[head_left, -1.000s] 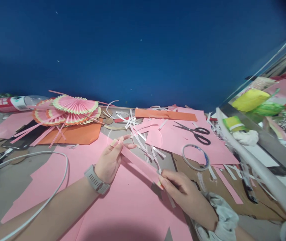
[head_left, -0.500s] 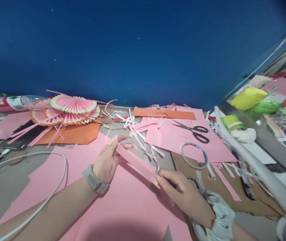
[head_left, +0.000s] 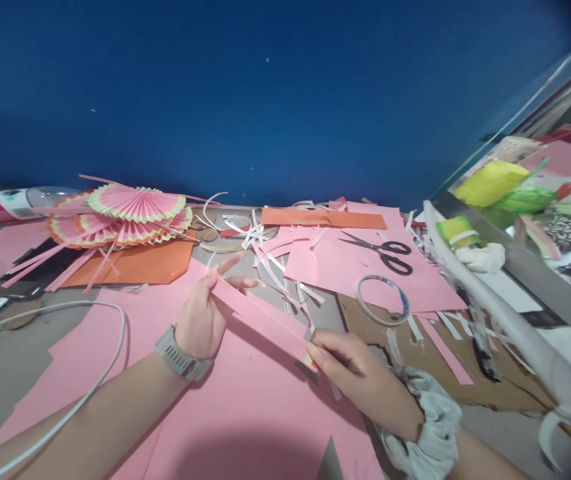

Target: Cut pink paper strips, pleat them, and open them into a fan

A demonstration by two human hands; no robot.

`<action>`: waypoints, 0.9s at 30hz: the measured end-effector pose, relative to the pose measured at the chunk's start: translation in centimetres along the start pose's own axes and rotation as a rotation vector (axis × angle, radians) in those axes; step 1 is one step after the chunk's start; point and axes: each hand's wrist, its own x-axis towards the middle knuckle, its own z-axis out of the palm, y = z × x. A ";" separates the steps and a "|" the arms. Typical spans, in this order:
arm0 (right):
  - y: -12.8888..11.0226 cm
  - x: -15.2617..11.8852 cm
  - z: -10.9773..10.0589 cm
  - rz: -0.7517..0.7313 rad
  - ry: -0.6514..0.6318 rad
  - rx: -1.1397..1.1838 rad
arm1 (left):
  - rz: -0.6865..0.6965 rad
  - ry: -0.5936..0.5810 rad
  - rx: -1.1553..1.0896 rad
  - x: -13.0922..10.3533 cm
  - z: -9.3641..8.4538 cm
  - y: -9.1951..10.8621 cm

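A folded strip of pink paper (head_left: 260, 313) is stretched slantwise between my hands, above a large pink paper sheet (head_left: 235, 413). My left hand (head_left: 205, 313), with a grey watch on the wrist, pinches the strip's upper left end between thumb and fingers; some fingers stretch out behind it. At the lower right end, my right hand (head_left: 343, 363) grips the strip between thumb and curled forefinger. A small yellow-orange edge shows by that thumb. A pale scrunchie (head_left: 430, 420) circles my right wrist.
Black scissors (head_left: 383, 252) and a tape roll (head_left: 383, 299) lie right of centre. A cutter knife (head_left: 483, 353) rests on cardboard (head_left: 415, 373). Pleated paper fans (head_left: 135, 207) and a bottle (head_left: 20, 203) stand at left. A white cable (head_left: 120, 333) crosses my left forearm. A blue wall (head_left: 265, 120) rises behind.
The whole view has shifted slightly, so everything sits a little further left and higher. My left hand has moved a bit left relative to my right; both still hold the strip.
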 end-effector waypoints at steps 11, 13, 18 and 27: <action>-0.3 -0.2 -0.4 0.052 -0.077 0.334 | 0.000 -0.237 0.436 -2.2 1.7 -0.7; -0.3 -0.1 -0.4 0.015 -0.096 0.323 | -0.002 -0.255 0.462 -2.1 1.7 -0.6; -0.4 0.1 -0.3 -0.057 0.020 0.113 | 0.027 -0.340 0.548 -2.0 1.9 -0.3; 0.1 0.0 0.1 -0.054 0.162 -0.073 | 0.025 -0.314 0.512 -2.0 2.0 -0.5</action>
